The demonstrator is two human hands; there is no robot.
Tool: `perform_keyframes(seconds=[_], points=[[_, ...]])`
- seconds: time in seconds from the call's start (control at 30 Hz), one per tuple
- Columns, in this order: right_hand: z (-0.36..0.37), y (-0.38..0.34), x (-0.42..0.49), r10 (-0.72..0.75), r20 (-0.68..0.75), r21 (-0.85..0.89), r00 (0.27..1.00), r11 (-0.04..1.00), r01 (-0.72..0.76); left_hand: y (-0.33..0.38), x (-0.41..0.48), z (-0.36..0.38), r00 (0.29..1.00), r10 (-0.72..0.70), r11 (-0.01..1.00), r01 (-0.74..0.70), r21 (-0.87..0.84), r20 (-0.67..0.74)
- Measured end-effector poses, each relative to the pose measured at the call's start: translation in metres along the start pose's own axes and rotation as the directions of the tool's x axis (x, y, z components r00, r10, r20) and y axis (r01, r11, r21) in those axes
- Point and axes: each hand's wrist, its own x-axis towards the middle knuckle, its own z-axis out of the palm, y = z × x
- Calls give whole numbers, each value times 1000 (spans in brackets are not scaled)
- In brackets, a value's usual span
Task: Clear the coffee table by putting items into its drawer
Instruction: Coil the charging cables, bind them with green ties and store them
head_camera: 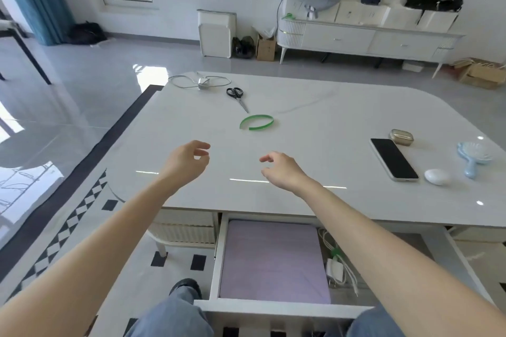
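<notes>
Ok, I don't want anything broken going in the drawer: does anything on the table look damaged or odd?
Nothing stands out: the scissors, green band and phone lie flat and look whole, and nothing is spilled.

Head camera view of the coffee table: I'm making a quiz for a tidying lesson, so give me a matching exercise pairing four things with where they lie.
Things
1. green plastic open hairband
2. black-handled scissors
3. black-screened smartphone
4. flat lilac pad

Places
A. inside the open white drawer
B. right side of the white tabletop, beside a white oval case
C. far left of the tabletop, near the coiled white charger cable
D. middle of the tabletop, just beyond the left hand and right hand

Pairs: 1-D, 2-C, 3-B, 4-A
</notes>
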Motion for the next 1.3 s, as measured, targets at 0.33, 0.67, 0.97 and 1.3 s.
perform_keyframes(seconds=[0.33,0.67,0.97,1.3], points=[[27,-29,101,-67,-3,-167,998,984,66,-10,92,-9,998,21,993,-14,119,-51],[54,-41,217,-164,-178,-464,970,884,64,-33,224,14,994,68,941,-36,336,-84],[50,-18,278,-207,-246,-506,947,861,57,-43,316,22,1000,-3,947,4,320,-3],[16,-35,349,-295,-227,-523,928,841,139,-28,402,28,1000,-5,938,5,346,-1]])
